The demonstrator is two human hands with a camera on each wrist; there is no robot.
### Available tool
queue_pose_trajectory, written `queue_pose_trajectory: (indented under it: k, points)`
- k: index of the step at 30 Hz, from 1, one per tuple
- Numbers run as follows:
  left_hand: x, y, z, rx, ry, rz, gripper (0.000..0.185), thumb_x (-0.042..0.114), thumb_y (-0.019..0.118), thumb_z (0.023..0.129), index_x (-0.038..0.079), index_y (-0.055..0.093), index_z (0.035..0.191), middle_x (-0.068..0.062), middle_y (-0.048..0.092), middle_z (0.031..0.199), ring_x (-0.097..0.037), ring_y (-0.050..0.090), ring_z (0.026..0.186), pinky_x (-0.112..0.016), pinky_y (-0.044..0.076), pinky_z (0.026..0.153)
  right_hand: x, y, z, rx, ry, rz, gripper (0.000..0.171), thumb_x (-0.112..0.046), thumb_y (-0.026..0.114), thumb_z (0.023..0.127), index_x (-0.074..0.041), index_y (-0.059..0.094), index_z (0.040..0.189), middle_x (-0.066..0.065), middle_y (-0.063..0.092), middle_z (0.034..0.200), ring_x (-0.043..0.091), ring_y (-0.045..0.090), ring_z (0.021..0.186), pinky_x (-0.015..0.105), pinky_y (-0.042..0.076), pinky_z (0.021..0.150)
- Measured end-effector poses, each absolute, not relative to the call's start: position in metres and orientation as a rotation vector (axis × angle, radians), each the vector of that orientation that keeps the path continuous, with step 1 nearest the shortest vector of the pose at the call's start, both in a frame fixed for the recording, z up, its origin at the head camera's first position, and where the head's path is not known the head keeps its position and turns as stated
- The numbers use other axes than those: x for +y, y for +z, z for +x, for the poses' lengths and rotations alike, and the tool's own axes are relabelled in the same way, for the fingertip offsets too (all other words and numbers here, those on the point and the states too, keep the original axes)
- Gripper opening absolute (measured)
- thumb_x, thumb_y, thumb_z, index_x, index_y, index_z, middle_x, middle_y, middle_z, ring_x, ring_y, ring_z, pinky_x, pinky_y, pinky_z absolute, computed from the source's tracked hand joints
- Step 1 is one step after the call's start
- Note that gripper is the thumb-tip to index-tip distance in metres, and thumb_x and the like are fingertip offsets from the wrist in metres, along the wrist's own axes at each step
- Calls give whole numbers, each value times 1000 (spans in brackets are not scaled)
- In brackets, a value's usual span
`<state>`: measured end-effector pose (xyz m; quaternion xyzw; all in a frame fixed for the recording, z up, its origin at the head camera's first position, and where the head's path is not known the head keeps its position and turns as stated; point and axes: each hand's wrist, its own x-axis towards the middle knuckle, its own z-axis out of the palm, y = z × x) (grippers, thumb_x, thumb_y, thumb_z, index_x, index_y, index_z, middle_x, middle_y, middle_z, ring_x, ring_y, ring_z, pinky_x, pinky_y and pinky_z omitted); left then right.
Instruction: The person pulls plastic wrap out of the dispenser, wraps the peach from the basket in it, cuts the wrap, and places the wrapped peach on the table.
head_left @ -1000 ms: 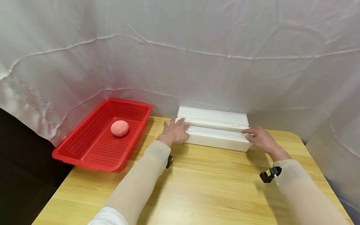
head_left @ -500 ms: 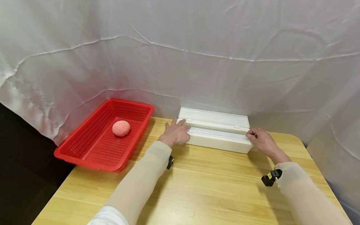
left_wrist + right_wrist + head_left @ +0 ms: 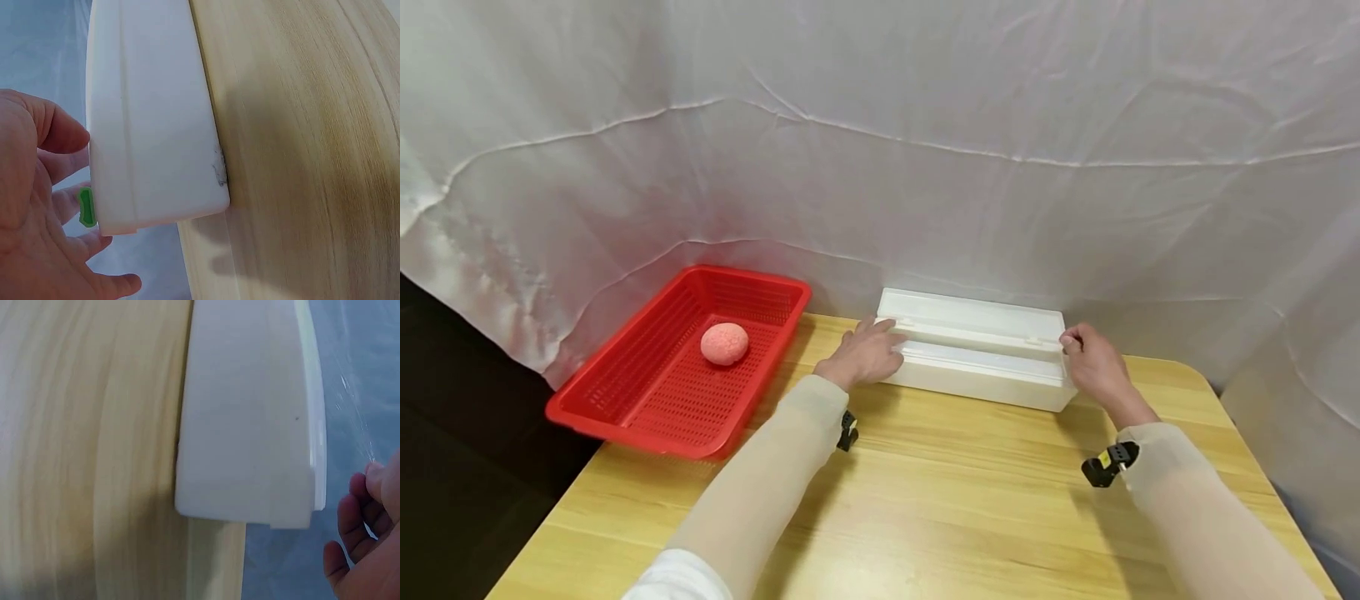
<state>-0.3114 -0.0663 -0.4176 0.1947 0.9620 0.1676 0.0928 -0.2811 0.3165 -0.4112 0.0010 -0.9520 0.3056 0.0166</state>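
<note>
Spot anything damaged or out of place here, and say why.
In the left wrist view, a dark, scribbly mark mars a corner of the plain white box; scuff or crack, unclear. The red basket juts past the left edge of the table, seemingly part unsupported.

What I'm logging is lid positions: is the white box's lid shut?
No, the head view shows the lid standing open behind the white box.

The light wood-grain desk [image 3: 955, 508] carries a red perforated plastic basket [image 3: 640, 441], its left side jutting past the edge, and a long white cling-film dispenser [image 3: 973, 383], lid raised, near the back.
</note>
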Motion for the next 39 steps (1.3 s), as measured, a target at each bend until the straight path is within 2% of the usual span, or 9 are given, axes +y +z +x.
queue_pose_trajectory:
  k: [8, 16, 20, 25, 29, 31, 35, 39]
  points:
    - [-70, -418, -315, 2924, 539, 577, 45, 28, 48, 103, 23, 67, 144, -2, 40, 168, -34, 24, 161, -61, 26, 126, 312, -407, -284, -2899, 989, -62, 45, -34, 31, 116, 4, 50, 131, 28, 59, 126, 42, 54, 108, 52, 46, 89]
    - [-65, -418, -318, 2985, 603, 550, 32, 36, 61, 106, 19, 78, 127, -6, 55, 158, -35, 44, 149, -56, 38, 120, 313, -408, -282, -2891, 1015, -75, 44, -34, 31, 116, 4, 50, 131, 28, 59, 126, 42, 54, 108, 51, 47, 88]
    - [-62, -418, -320, 3059, 572, 549, 22, 30, 67, 104, 19, 82, 116, -1, 70, 136, -26, 61, 130, -48, 52, 106, 312, -410, -280, -2885, 1036, -85, 45, -34, 31, 117, 4, 50, 131, 28, 59, 125, 42, 54, 108, 50, 47, 87]
    - [-62, -418, -323, 3168, 479, 561, 14, 21, 68, 103, 19, 83, 103, 1, 76, 108, -22, 66, 106, -42, 57, 88, 309, -408, -277, -2851, 1181, -141, 42, -30, 33, 117, 5, 50, 132, 24, 64, 121, 32, 59, 103, 37, 51, 80]
    - [-61, -414, -326, 3217, 492, 590, 16, 20, 66, 105, 20, 82, 106, 1, 79, 105, -20, 72, 97, -39, 59, 81, 307, -406, -276, -2736, 1497, -247, 38, -22, 39, 116, 9, 50, 135, 22, 67, 119, 18, 67, 94, 26, 61, 78]
    - [-61, -410, -328, 3231, 512, 617, 17, 21, 65, 105, 20, 82, 108, 1, 81, 107, -20, 75, 94, -38, 60, 79, 306, -405, -276, -2643, 1674, -314, 36, -18, 42, 115, 11, 49, 135, 19, 68, 116, 12, 70, 91, 25, 63, 81]
    - [-59, -401, -331, 3246, 502, 678, 19, 21, 63, 106, 18, 81, 114, -1, 80, 111, -21, 76, 101, -36, 60, 87, 305, -402, -277, -2459, 1926, -417, 30, -15, 46, 113, 8, 51, 132, 7, 70, 107, 10, 73, 90, 26, 62, 88]
    - [-55, -391, -332, 3280, 484, 721, 20, 20, 62, 108, 14, 79, 116, -4, 79, 111, -22, 75, 105, -36, 60, 92, 305, -396, -275, -2250, 2113, -431, 25, -15, 48, 112, 5, 53, 127, 2, 71, 99, 11, 74, 90, 26, 61, 88]
